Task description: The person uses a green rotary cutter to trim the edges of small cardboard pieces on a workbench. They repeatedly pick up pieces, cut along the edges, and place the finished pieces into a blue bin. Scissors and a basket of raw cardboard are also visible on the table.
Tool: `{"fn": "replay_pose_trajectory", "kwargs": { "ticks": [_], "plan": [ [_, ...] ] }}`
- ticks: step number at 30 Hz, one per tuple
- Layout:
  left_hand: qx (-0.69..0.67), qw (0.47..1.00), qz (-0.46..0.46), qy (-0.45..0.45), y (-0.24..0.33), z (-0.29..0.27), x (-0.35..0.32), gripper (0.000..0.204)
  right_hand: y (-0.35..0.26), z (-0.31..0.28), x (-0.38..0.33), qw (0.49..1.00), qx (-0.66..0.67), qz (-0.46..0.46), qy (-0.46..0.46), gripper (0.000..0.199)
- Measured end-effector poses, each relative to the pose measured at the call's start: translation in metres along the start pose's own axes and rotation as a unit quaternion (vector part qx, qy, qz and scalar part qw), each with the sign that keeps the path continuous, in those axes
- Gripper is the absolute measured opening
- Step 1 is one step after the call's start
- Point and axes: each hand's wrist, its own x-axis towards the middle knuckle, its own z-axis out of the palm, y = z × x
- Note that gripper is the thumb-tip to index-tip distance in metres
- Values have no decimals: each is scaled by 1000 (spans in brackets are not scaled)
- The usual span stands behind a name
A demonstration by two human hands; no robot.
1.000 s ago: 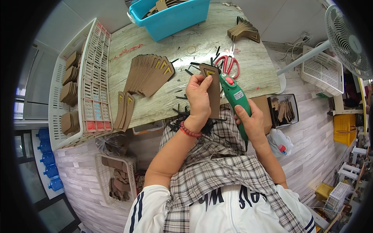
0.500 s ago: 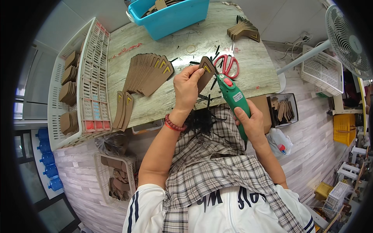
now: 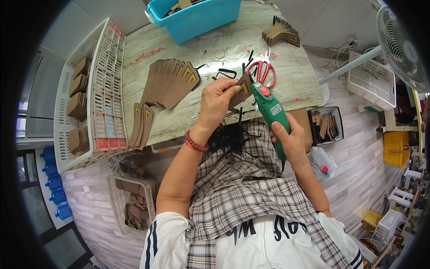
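Note:
My left hand (image 3: 216, 101) is closed, thumb and fingers pinching a flat brown piece (image 3: 243, 89) that carries a yellow chevron. In my right hand (image 3: 290, 140) is a green handheld power tool (image 3: 272, 108) with a red switch; the fingers wrap round its body. The tool's head is at the piece's right edge, and its working tip is too small to make out. Red-handled scissors (image 3: 268, 74) lie just beyond it. To the left, a fanned stack of similar brown pieces (image 3: 168, 83) rests on the table, with a few more (image 3: 142, 125) by the crate.
A white crate (image 3: 107, 89) with brown pieces stands left, a blue bin (image 3: 199, 22) at the back. Another fanned bundle (image 3: 281, 33) lies far right on the table (image 3: 251, 27). Black scraps (image 3: 230, 139) cover my plaid apron. A fan (image 3: 401, 49) stands right.
My left hand has turned the brown piece so it leans further right, against the tool's head. The green tool has shifted slightly. A black strip loop now shows beyond my left hand.

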Motion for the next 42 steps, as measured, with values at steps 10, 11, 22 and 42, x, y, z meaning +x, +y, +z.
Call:
{"fn": "replay_pose_trajectory", "kwargs": {
  "ticks": [10, 11, 22, 42],
  "plan": [
    [169, 980, -1, -105, 3, -39, -6, 14, 1, 6, 3, 1000, -2, 13, -8, 35],
    [141, 988, -25, -53, 3, -55, -13, 15, 4, 6, 1, 1000, 2, 19, -5, 34],
    [606, 743, 43, 283, -65, -202, -42, 26, 23, 2, -2, 999, -21, 49, 6, 33],
    [-283, 921, -20, 267, -31, 7, 11, 10, 16, 16, -1, 999, -35, 37, 5, 41]
  ]
}}
